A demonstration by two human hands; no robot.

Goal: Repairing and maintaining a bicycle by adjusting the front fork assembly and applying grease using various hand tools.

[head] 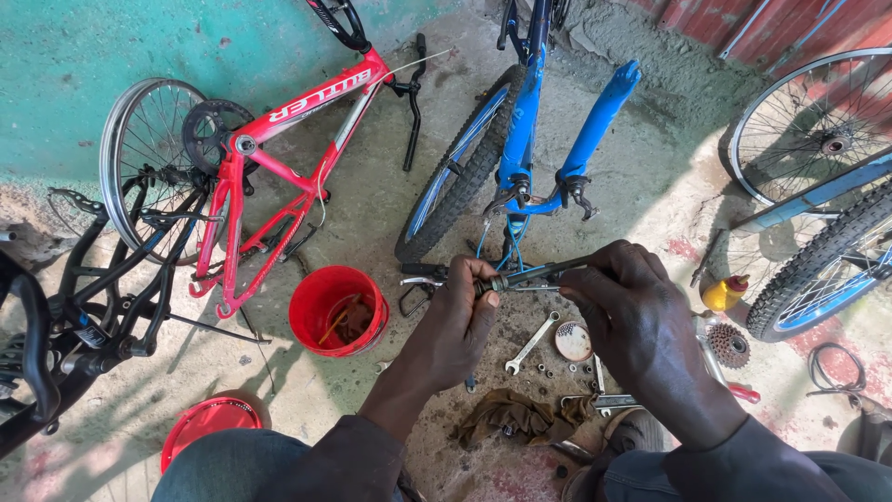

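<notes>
Yellow squeeze bottle (724, 294) (red-capped) beside the tyre (818, 270).

A rough concrete floor (641, 177) carries a red bucket (321, 302) near its middle, a red lid (209, 420) toward the near-left corner, a silver wrench (531, 343), a brown rag (516, 416), a yellow bottle (725, 293) rightward

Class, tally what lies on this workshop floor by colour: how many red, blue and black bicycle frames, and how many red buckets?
Red bicycle frame: 1
Blue bicycle frame: 1
Black bicycle frame: 1
Red bucket: 1
Total: 4
</notes>
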